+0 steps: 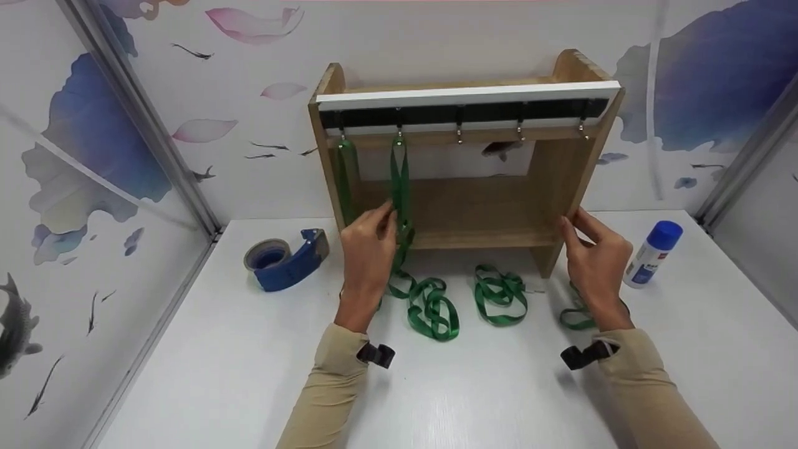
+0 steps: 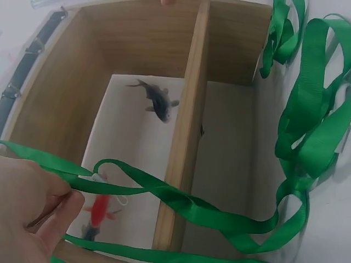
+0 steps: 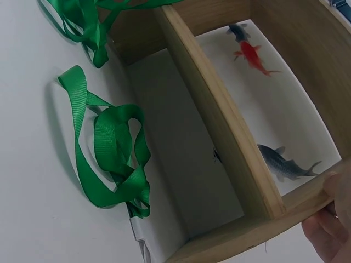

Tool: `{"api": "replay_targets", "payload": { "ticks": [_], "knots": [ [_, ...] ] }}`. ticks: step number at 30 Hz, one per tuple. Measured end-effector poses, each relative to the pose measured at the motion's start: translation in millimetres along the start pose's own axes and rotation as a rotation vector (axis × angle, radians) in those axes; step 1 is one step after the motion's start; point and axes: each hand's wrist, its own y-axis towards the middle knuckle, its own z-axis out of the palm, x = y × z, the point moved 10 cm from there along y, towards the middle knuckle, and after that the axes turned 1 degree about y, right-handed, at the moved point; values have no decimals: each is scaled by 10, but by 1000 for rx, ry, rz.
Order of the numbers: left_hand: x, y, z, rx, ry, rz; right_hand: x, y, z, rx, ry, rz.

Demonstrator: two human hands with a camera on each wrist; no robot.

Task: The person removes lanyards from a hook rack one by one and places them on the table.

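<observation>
**Left hand (image 1: 369,252) pinches a hung ribbon (image 1: 405,171), right hand (image 1: 597,268) grips the shelf (image 1: 474,206)**

At centre left of the frame, a blue tape dispenser (image 1: 290,265) lies on the white counter (image 1: 474,386). Right of it, the wooden shelf fills the upper middle, with a row of hooks (image 1: 460,136) along its top front. From the leftmost hook hangs a green strap (image 1: 345,187). Next comes the pinched ribbon, also green, hanging from the second hook; the left hand's thumb and finger are together on it, well below that hook. At the centre, in front of the shelf, lies a loose green bundle (image 1: 432,312), with a second bundle (image 1: 502,293) just to its right. Farther right, a third bundle (image 1: 576,320) is partly hidden by the right wrist. The right hand's thumb and fingers are clamped on the front edge of the shelf's right side. At centre right, a blue-capped glue stick (image 1: 653,254) stands upright.
</observation>
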Motion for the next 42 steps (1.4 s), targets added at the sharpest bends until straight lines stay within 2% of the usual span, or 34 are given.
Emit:
{"api": "replay_targets", "payload": {
  "ticks": [7, 10, 20, 26, 32, 38, 42],
  "knots": [
    [-10, -20, 10, -14, -59, -30, 12, 1, -5, 0, 4, 6],
    [-18, -18, 30, -18, -56, -35, 16, 1, 6, 7, 1, 9],
    [-19, -24, 211, 45, -97, -56, 3, -43, 33, -4, 3, 1],
    [25, -10, 208, 47, -139, -80, 8, -53, 45, -11, 8, -8],
    [-40, 34, 63, 6, -176, -23, 9, -46, 46, -15, 29, -32],
    [-228, 136, -232, -71, -224, 71, -7, -46, 31, -16, 43, -37],
    [-351, 203, -423, -93, -235, 124, -22, -39, 0, -23, 47, -33]
  ]
}}
